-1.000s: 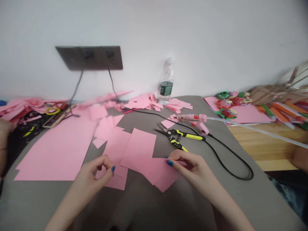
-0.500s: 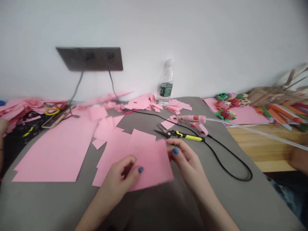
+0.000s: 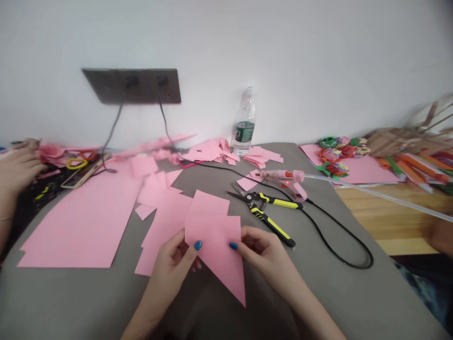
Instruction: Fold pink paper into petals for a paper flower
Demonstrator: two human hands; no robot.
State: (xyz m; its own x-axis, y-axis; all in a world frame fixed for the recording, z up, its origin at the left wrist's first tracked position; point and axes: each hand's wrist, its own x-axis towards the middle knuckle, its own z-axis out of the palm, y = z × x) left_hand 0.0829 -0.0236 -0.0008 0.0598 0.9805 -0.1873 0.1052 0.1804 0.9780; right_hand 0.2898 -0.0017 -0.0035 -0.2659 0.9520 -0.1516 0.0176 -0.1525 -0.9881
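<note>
A pink sheet of paper is pinched between my two hands, its lower edge slanting down to a sharp corner at the lower right. My left hand grips the left edge with the thumb on top. On the right edge, my right hand holds it the same way; fingertips behind the paper are partly hidden. Under and beyond it lie more pink sheets. Just right of my right hand are pliers with yellow-black handles spread apart. A pink glue gun lies behind them, a clear glue stick in its back.
A water bottle stands by the wall among pink scraps. Black cords cross the grey table. At left are large pink sheets, a phone and another person's hand. Paper flowers lie at right.
The paper has turned and now has a corner pointing down. My right hand has moved down and left along its edge, uncovering the pliers' lower handle. Another person's hand has come in at left.
</note>
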